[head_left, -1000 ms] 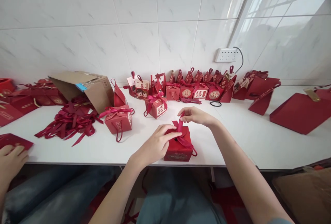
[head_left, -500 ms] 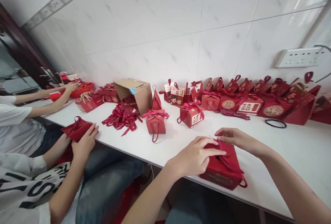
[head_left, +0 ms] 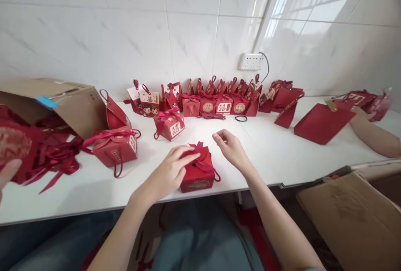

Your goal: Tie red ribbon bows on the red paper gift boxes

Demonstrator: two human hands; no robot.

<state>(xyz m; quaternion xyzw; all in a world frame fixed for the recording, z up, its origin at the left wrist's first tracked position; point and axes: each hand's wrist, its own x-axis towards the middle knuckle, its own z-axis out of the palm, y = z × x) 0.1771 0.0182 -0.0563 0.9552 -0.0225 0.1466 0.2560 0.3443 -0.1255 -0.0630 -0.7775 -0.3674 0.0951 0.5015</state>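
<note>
A red gift box with a dark red ribbon across its top sits at the table's front edge. My left hand rests on the box's upper left side, its fingers spread over the lid and ribbon. Just to the right of the box, raised off it, is my right hand, with thumb and fingertips pressed together; anything between them is too small to make out. Behind the box stands a smaller box with a pink-red bow.
Red boxes line the wall. To the left are a ribboned box, a ribbon pile, a cardboard carton and a person's hand. A black ring lies behind; another person's arm reaches in at right.
The view has swung to the right. My right hand has come away from the box and its fingers have closed. My left hand stays on the lid.
</note>
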